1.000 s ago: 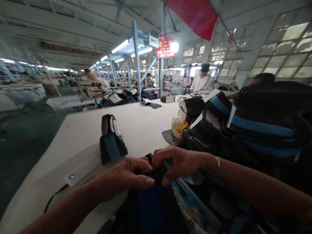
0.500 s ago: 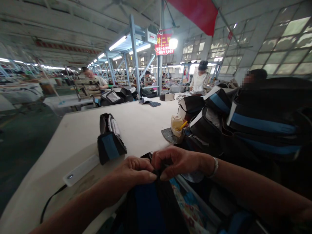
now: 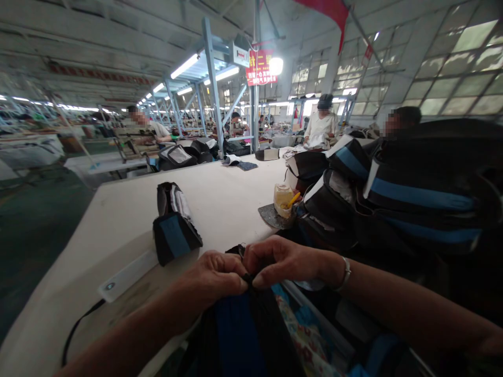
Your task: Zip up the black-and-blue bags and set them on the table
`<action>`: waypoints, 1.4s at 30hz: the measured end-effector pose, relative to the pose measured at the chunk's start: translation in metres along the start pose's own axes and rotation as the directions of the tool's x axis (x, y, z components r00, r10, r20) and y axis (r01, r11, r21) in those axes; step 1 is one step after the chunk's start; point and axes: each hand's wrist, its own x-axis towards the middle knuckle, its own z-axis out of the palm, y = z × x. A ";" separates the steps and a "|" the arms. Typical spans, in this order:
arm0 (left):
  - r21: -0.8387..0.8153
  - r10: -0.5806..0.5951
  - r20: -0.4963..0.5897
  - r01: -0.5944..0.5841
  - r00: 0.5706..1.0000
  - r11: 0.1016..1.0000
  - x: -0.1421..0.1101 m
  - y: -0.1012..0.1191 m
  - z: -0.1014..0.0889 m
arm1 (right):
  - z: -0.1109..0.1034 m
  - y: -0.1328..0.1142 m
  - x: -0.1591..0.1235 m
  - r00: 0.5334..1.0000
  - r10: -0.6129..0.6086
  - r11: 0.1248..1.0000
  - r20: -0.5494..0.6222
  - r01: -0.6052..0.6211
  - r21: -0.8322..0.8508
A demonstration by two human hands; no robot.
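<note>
A black fabric piece with a blue stripe [image 3: 238, 332] lies close to my body, over the table's near edge. My left hand [image 3: 218, 275] pinches its dark upper edge between thumb and forefinger. Right beside it, my right hand [image 3: 277, 262] pinches the same edge, with the fingertips of both hands nearly meeting. A bracelet circles my right wrist. Whatever small part of the edge sits between the fingertips is mostly hidden. On the table ahead to the left rests another black and blue sewn piece [image 3: 176, 235], partly folded.
On the white table [image 3: 231, 204] lies a white power strip [image 3: 128, 277] with a black cord. A cut-open container [image 3: 285, 198] with a yellow-handled tool stands on a dark scrap. Black and blue pieces [image 3: 420, 193] are piled at right. Several people work farther back.
The view has shifted slightly, moving the scene a little left. Both hands keep their pinch on the black edge, fingertips a little closer together.
</note>
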 end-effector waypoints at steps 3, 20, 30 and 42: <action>-0.035 -0.009 -0.006 0.009 1.000 0.999 0.000 -0.001 0.001 | 0.000 0.001 0.001 1.000 -0.024 0.999 -0.006 0.024 -0.030; 0.078 0.045 -0.003 -0.045 0.999 0.996 0.002 0.000 0.002 | 0.003 -0.003 -0.002 0.998 0.043 0.999 -0.043 -0.043 -0.004; 0.104 0.047 0.033 -0.050 0.998 0.993 0.003 -0.002 0.002 | -0.001 0.003 0.000 0.999 -0.046 0.993 0.007 0.046 -0.108; 0.249 0.007 -0.063 0.009 0.998 0.968 0.003 0.003 0.005 | -0.001 0.006 -0.001 0.996 0.080 0.995 -0.028 -0.082 -0.063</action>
